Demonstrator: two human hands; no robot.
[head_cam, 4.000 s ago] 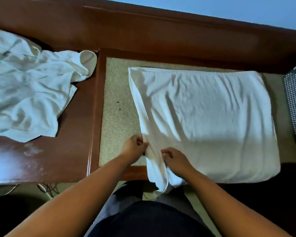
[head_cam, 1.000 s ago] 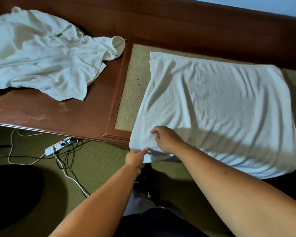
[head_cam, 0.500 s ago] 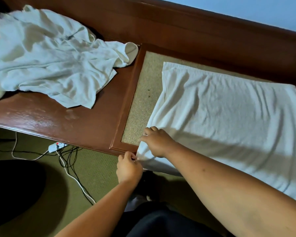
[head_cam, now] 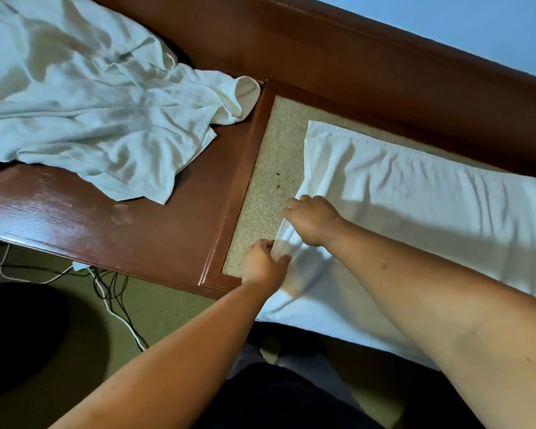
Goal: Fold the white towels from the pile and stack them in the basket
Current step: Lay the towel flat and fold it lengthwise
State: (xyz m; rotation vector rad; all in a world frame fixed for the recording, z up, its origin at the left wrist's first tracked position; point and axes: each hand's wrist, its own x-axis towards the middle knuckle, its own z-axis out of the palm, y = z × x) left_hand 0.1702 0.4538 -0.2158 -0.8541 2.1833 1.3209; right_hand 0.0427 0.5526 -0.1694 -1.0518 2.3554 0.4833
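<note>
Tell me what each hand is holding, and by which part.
Both hold the spread white towel by its left edge: the left hand pinches it at the near corner, and the right hand grips it just farther along.

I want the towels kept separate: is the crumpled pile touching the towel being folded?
No, the crumpled pile lies apart from the spread towel, with bare beige inset between them.
</note>
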